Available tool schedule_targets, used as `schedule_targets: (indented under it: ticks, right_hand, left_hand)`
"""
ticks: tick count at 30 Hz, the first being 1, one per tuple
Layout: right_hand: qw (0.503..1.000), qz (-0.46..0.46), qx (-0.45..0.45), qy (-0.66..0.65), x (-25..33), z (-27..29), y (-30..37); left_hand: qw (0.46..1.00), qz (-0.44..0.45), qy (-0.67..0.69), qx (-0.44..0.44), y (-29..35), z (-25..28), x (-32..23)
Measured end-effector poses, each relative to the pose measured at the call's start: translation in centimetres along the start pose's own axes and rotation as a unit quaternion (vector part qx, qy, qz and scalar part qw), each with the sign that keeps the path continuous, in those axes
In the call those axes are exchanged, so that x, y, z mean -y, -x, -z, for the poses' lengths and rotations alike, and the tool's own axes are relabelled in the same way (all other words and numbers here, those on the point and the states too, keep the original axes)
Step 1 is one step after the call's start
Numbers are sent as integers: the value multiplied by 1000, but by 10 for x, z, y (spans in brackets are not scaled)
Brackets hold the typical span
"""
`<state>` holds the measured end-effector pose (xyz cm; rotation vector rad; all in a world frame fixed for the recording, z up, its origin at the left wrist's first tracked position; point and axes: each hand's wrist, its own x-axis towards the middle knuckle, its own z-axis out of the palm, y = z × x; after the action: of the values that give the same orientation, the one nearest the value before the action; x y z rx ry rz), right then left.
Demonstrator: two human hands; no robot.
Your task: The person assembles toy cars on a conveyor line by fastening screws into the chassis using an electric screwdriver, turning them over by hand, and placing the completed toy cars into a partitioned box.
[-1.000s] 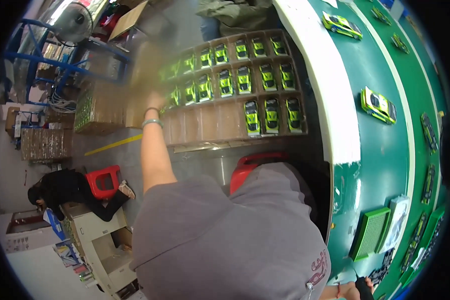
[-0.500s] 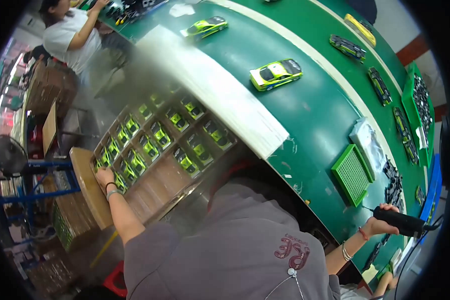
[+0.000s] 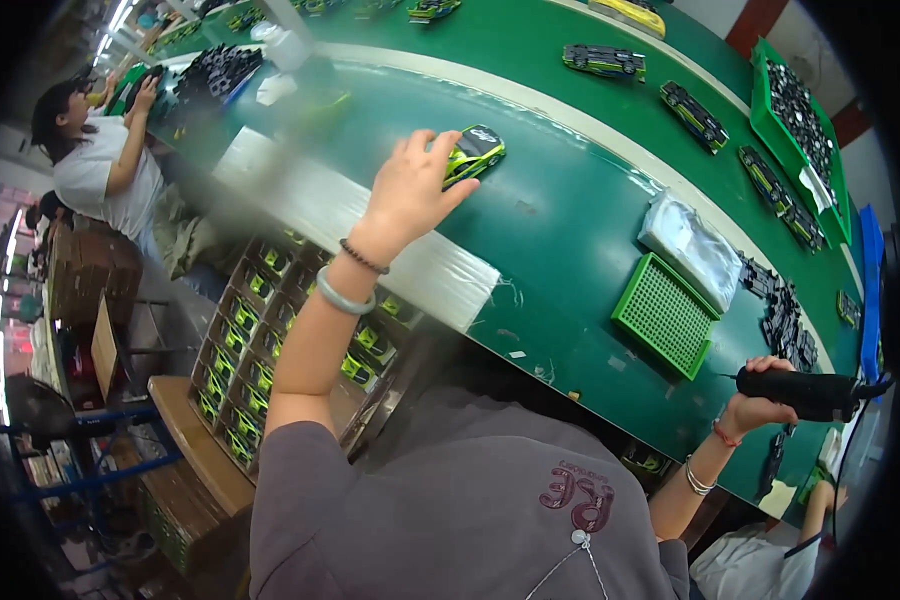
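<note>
On the green bench a bright yellow-green toy car (image 3: pixel 478 147) with a dark hood stands on its wheels. My left hand (image 3: pixel 415 185) reaches over its near-left end, fingers and thumb closing about the body and hiding part of it. My right hand (image 3: pixel 760 395), at the right, is wrapped round a black electric screwdriver (image 3: pixel 805 394), whose thin bit points left. Below my left forearm sits a divided carton (image 3: pixel 232 400) with several like cars in its compartments.
White foam sheet (image 3: pixel 410 270) lies along the bench edge. A green perforated basket (image 3: pixel 665 315), a clear plastic bag (image 3: pixel 692 245) and black chassis parts (image 3: pixel 790 335) are at the right. Beyond run several upturned cars (image 3: pixel 695 115) and a green parts bin (image 3: pixel 795 120). Two other people work nearby.
My left hand has left the carton and come up to the toy car on the bench. My right hand keeps the screwdriver. The whole view has shifted.
</note>
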<state>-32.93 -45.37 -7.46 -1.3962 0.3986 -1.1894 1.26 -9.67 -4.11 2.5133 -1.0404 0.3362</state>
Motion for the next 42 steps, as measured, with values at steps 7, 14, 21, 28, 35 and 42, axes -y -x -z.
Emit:
schedule_targets:
  ticks: [7,14,21,28,35,42]
  right_hand:
    - [1000,-8,-16,6,1,-4,0]
    - [999,-16,-25,15,0,-3,-1]
    - [998,-15,-43,33,5,-7,0]
    - [998,-17,-38,36,5,-5,-2]
    - [998,-27,-48,7,3,-2,-1]
    - [998,-24,-51,4,5,-4,-1]
  left_hand:
    - [874,191,443,57,-10,-13,-1]
    - [601,207,771,31,-4,0,-36]
    - [612,191,767,1,0,3,-42]
    - [417,169,892,41,4,-5,-42]
    - [349,144,925,34,6,-11,-50]
    - [319,118,938,71,9,-10,-54]
